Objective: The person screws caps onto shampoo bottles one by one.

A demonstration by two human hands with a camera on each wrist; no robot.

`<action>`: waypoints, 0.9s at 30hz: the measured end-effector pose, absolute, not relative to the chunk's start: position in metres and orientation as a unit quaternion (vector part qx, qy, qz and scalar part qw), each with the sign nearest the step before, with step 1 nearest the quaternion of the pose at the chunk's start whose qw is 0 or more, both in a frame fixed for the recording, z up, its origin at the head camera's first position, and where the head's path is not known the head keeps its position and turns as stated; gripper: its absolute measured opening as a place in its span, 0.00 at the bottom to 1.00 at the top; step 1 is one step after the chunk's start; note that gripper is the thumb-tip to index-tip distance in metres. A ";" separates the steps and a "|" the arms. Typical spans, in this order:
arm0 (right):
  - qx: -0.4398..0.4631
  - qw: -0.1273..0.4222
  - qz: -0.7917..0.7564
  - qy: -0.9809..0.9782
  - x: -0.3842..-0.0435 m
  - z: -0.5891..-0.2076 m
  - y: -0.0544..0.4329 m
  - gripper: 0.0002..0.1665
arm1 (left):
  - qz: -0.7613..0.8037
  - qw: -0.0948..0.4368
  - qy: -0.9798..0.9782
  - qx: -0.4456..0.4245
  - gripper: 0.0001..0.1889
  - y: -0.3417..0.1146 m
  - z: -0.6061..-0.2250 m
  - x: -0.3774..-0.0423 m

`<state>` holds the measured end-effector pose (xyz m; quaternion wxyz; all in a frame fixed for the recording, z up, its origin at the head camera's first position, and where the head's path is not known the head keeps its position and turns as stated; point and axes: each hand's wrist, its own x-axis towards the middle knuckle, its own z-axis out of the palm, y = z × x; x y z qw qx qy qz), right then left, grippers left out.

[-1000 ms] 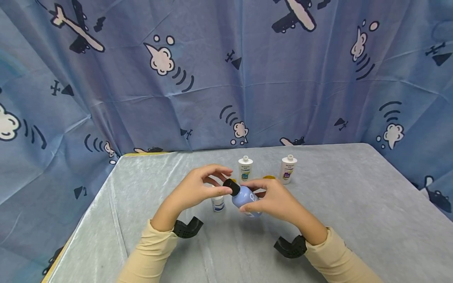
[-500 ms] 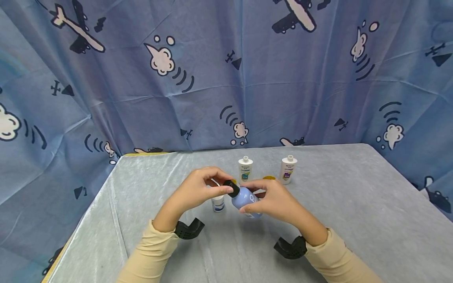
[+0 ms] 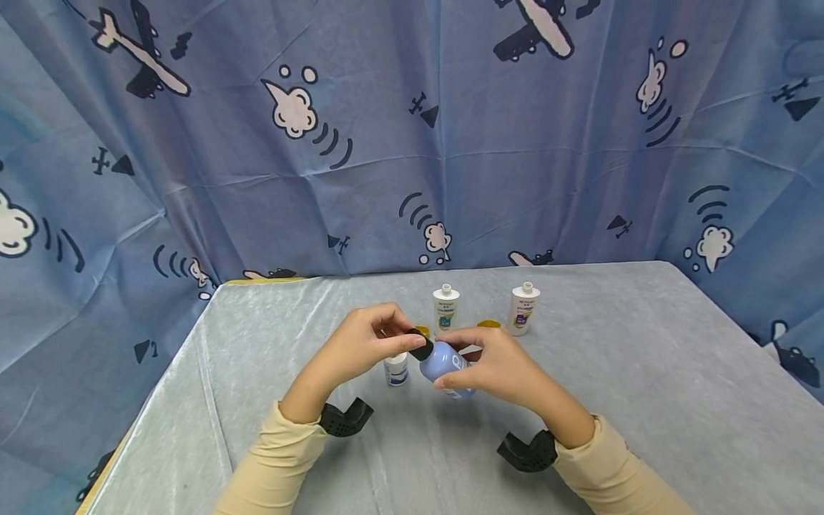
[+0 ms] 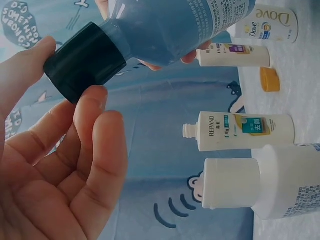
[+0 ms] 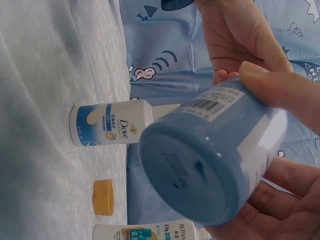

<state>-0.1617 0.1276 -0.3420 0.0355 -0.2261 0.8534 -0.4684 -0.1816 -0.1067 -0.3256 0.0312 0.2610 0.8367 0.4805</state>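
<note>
My right hand grips a blue bottle around its body, tilted above the table. Its base faces the right wrist camera. With thumb and fingers, my left hand pinches the black cap, which sits at the bottle's neck. How tightly the cap sits cannot be seen. Just below the left fingers stands a white bottle with a white cap. A white Dove bottle with a blue lower band shows beside the blue bottle in the right wrist view.
Two white REPAND bottles without caps, one with a teal label and one with a purple label, stand farther back. Yellow caps lie near them. A grey cloth covers the table; a patterned blue curtain hangs behind.
The left fingers have shifted slightly and curled closer around the black cap. The blue bottle and the right hand have hardly moved.
</note>
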 end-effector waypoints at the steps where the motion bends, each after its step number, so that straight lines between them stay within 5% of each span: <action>1: -0.226 0.035 -0.469 0.853 -0.162 -0.342 0.128 0.34 | 0.480 0.030 0.837 0.262 0.05 -0.107 -0.325 -0.182; 18: -0.225 0.027 -0.467 0.854 -0.162 -0.342 0.129 0.36 | 0.490 0.040 0.811 0.316 0.20 -0.113 -0.319 -0.179; 27: -0.224 0.032 -0.467 0.855 -0.163 -0.342 0.129 0.35 | 0.484 0.023 0.827 0.285 0.11 -0.111 -0.318 -0.178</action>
